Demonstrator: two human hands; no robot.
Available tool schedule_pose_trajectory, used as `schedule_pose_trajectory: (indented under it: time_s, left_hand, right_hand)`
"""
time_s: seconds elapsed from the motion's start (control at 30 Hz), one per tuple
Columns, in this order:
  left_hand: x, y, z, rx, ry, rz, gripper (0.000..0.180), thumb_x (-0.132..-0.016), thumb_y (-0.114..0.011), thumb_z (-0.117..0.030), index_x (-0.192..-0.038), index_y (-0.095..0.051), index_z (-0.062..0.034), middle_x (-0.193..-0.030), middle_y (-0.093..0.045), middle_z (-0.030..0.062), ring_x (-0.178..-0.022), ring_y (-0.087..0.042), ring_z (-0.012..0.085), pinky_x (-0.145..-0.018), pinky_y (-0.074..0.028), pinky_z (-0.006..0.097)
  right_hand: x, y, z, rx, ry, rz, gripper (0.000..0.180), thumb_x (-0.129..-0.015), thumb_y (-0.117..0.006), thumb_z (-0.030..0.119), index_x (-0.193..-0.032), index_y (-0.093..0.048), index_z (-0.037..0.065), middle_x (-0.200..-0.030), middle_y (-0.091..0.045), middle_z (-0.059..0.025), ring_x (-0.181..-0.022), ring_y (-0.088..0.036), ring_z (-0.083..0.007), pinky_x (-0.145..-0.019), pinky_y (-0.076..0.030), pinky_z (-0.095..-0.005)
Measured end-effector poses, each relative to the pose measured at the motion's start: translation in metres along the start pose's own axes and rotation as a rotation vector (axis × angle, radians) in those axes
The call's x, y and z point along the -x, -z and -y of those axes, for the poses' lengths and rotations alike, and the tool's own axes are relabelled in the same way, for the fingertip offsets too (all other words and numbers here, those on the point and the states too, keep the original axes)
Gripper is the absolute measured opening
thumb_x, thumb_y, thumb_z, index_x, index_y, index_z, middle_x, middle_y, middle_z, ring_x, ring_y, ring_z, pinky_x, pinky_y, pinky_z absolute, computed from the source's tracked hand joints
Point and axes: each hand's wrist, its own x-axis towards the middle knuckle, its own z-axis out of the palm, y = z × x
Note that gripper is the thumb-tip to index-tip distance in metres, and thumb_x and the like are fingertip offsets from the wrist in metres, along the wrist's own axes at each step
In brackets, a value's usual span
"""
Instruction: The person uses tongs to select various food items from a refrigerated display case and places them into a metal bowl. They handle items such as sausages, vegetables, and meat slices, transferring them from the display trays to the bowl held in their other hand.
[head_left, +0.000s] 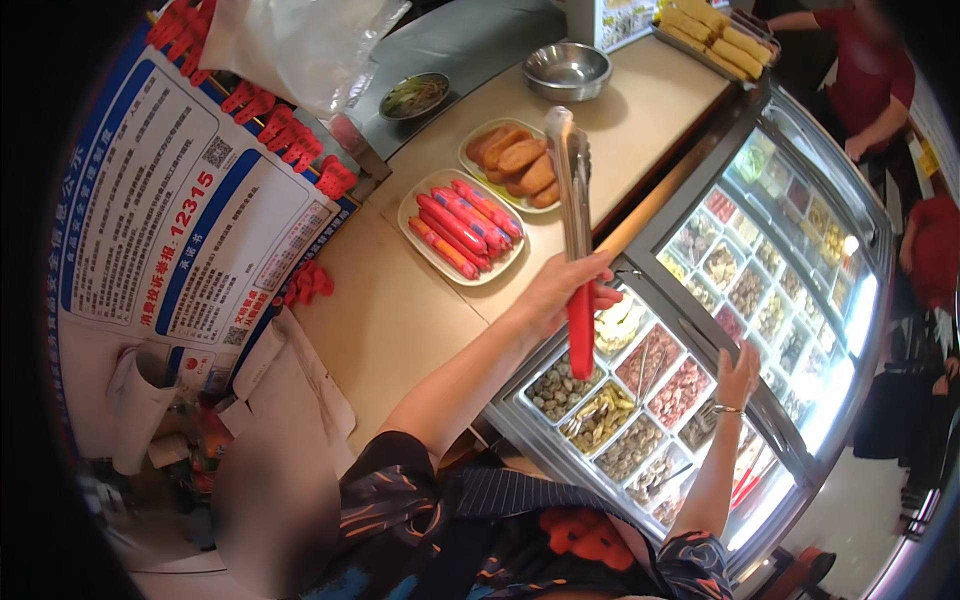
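Left fingers (606, 297) grip the tongs (576, 235), right fingers (745, 360) look spread, and a loose hold could drop the tongs onto meat (681, 391)

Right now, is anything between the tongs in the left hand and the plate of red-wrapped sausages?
Nothing visible is. The tongs, gripped in the left hand, appear just right of the plate of sausages, with beige counter showing between. Their height above it is hard to tell.
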Motion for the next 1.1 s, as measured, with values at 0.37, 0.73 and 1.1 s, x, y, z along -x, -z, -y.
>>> schedule_pose_trajectory:
  time_s: [0.37,0.73,1.1]
  left_hand:
    - [-0.073,0.017,-0.058,-0.615,-0.385,0.312,0.072,-0.07,-0.07,-0.034,-0.122,-0.035,0.0005,-0.117,-0.046,0.0144,-0.108,-0.046,0.0197,-0.092,-0.035,0.03]
    - [-0.185,0.295,-0.215,-0.176,-0.429,-1.096,0.041,-0.077,-0.06,-0.023,-0.108,-0.043,-0.0005,-0.096,-0.051,0.014,-0.073,-0.057,0.0251,-0.052,-0.053,0.036]
    - [-0.19,0.301,-0.226,0.145,-0.617,-0.799,0.036,-0.079,-0.046,0.0,-0.113,-0.037,0.0047,-0.105,-0.048,0.0213,-0.081,-0.059,0.0319,-0.054,-0.058,0.039]
  right_hand:
    - [-0.028,0.031,0.265,-0.995,0.018,0.352,0.067,-0.072,-0.065,0.015,-0.129,-0.03,0.006,-0.085,-0.055,-0.0061,-0.077,-0.055,-0.0142,-0.065,-0.045,-0.0279]
    - [0.059,0.022,0.12,-1.082,-0.445,0.288,0.049,-0.07,-0.06,0.01,-0.115,-0.039,0.004,-0.077,-0.048,-0.0009,-0.061,-0.048,-0.0069,-0.051,-0.041,-0.0181]
    - [0.111,0.026,0.111,-1.139,-0.449,0.276,0.054,-0.08,-0.054,0.038,-0.116,-0.038,0.001,-0.073,-0.049,-0.0033,-0.05,-0.043,-0.0055,-0.043,-0.035,-0.0175]
